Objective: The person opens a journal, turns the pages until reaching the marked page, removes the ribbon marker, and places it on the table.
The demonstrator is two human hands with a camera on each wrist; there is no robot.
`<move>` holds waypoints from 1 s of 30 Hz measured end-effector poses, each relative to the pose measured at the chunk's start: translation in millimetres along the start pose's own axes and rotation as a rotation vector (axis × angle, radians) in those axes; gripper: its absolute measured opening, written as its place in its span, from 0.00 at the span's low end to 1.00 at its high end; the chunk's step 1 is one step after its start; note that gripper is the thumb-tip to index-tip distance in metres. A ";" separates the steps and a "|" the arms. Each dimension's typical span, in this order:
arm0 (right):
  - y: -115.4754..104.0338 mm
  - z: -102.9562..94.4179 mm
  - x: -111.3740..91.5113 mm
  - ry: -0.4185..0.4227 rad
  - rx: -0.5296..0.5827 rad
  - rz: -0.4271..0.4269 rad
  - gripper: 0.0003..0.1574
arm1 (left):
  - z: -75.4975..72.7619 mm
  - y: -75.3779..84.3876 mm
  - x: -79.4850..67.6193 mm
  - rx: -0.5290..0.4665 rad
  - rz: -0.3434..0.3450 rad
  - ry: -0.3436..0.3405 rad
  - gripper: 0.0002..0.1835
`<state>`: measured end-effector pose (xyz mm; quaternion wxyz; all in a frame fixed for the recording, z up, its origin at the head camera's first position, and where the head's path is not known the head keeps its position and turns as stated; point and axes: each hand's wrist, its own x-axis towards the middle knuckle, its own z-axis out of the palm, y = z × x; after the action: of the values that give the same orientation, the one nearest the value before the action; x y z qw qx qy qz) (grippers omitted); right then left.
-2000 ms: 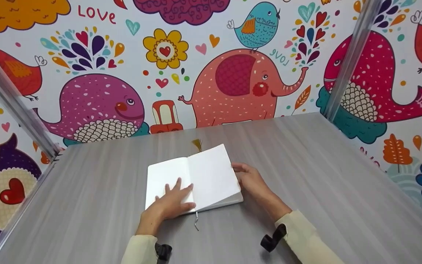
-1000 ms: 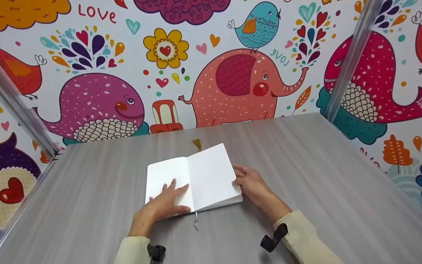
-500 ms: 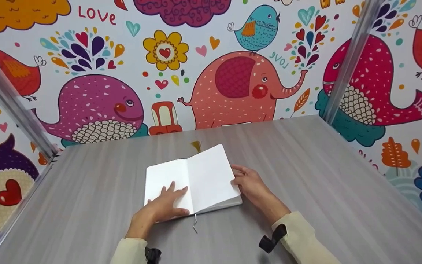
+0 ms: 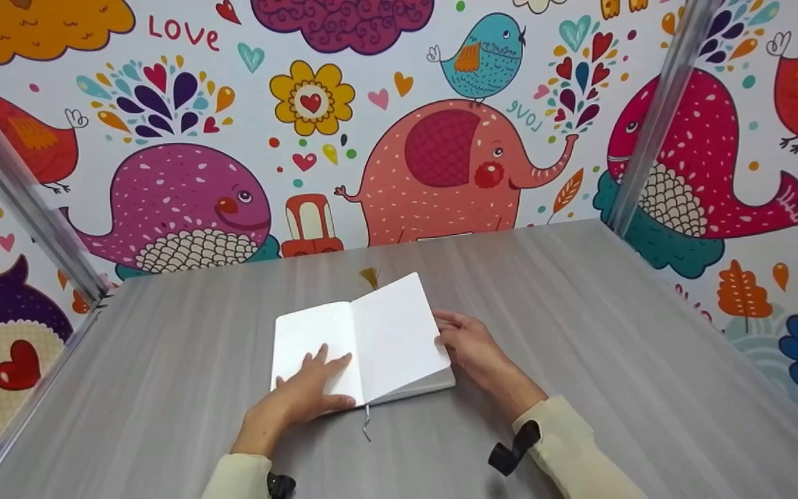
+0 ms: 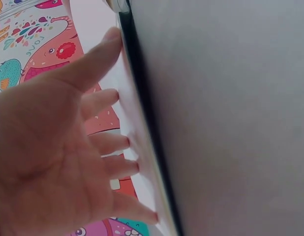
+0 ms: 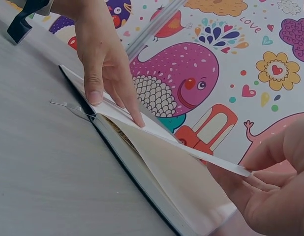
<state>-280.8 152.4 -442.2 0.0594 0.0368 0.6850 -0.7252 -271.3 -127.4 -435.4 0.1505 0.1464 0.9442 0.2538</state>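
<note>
An open notebook with blank white pages lies on the table. My left hand rests on its left page with fingers spread; in the left wrist view, that hand's fingertips touch the paper. At the right edge, my right hand pinches a raised page between thumb and fingers. In the right wrist view, this page slants up from the spine, above the remaining pages. Something golden brown shows in the gap beneath it. A thin ribbon hangs from the notebook's near edge.
A gold tassel lies at the notebook's far edge. The grey wood-grain table meets a cartoon-printed wall at the back. Metal posts stand at its sides. Black camera mounts sit at both wrists.
My left hand has slid left, away from the spine and across the left page. My right thumb has come onto the raised page's edge. The notebook has stayed in place.
</note>
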 end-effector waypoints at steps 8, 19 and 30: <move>-5.3 4.3 0.9 0.005 0.015 0.000 0.35 | -4.3 -9.9 -4.8 0.021 -0.006 0.003 0.44; -8.7 8.6 2.3 0.022 0.043 -0.003 0.33 | -10.3 -26.9 -17.8 -0.026 -0.011 0.026 0.43; -11.9 15.4 -0.3 -0.103 0.151 -0.062 0.32 | -15.7 -40.0 -26.6 -0.027 0.014 0.037 0.41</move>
<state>-281.7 137.7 -429.4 0.0692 -0.0174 0.6253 -0.7771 -260.6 -176.8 -437.8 0.1331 0.1461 0.9422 0.2705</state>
